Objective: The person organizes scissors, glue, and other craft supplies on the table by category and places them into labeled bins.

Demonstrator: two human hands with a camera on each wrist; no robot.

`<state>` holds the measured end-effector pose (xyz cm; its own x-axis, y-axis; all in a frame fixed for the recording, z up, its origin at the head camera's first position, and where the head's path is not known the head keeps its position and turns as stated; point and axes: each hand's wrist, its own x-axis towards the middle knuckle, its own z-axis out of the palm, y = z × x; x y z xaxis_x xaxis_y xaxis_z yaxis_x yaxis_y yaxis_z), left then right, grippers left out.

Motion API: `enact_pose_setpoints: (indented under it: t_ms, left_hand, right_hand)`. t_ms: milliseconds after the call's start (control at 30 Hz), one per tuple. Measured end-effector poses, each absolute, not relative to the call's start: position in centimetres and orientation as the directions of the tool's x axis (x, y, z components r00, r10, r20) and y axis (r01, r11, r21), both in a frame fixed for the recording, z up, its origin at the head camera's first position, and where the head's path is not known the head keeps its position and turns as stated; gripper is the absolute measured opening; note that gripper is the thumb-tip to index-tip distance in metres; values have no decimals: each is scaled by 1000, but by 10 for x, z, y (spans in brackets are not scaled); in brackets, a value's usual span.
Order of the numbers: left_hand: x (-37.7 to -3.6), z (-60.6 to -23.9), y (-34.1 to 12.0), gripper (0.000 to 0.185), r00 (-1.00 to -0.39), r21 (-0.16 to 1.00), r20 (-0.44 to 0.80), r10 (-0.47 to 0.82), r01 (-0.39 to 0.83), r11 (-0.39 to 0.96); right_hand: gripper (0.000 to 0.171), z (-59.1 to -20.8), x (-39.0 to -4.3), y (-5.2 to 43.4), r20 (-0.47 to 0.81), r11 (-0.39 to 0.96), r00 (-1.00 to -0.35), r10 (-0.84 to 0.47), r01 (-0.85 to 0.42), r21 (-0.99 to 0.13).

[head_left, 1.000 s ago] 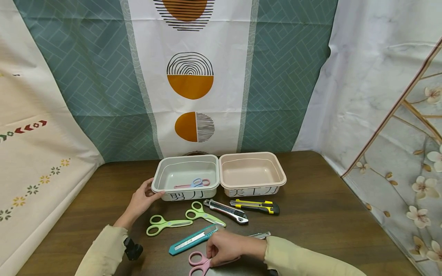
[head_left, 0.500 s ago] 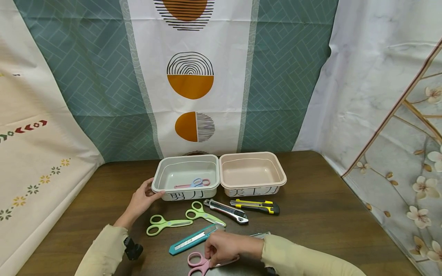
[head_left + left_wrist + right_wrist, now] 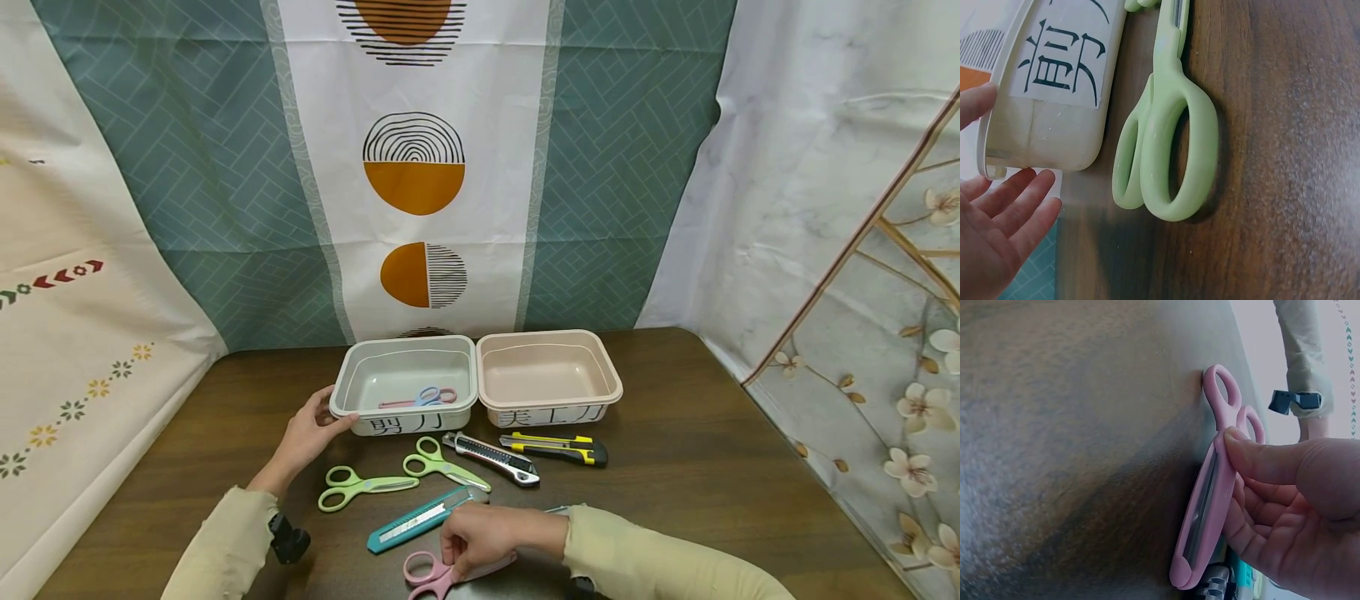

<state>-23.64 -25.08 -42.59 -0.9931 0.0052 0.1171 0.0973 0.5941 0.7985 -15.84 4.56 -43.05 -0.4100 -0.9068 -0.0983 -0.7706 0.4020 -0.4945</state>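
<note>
My right hand (image 3: 480, 537) pinches a pair of pink scissors (image 3: 1210, 506) low over the table, thumb near the pivot. The blades are together and their handle loops point left in the head view. My left hand (image 3: 309, 433) rests at the left front corner of a grey-green bin (image 3: 405, 346). Its thumb touches the rim, and the other fingers lie loosely extended by the bin's end in the left wrist view. Inside that bin lie scissors with blue and pink handles (image 3: 429, 397). Beside it stands a beige bin (image 3: 551, 339); both bear labels in Chinese characters.
Two green scissors (image 3: 360, 486) lie in front of the bins. Around them are a teal box cutter (image 3: 418, 521), a silver-and-black one (image 3: 491, 458) and a yellow-and-black one (image 3: 555, 448). Another cutter is mostly hidden behind my right wrist. Curtains hang behind the brown table (image 3: 712, 467).
My right hand has shifted slightly left, and the pink scissors have moved with it. The left hand and the bins stay where they were.
</note>
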Motion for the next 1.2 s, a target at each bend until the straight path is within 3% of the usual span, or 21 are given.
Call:
enact_pose_setpoints:
  t_ms: [467, 600, 1200]
  left_hand:
    - [-235, -425, -250, 71, -993, 794, 118, -1, 94, 600]
    - [-235, -425, -250, 71, -992, 795, 127, 2, 103, 598]
    - [-235, -426, -250, 71, -993, 800, 118, 0, 95, 593]
  right_hand:
    - [9, -430, -162, 43, -136, 371, -365, -921, -714, -594]
    - [9, -426, -165, 42, -126, 368, -366, -922, -728, -579]
    - [11, -389, -190, 35, -83, 418, -475, -876, -663, -620]
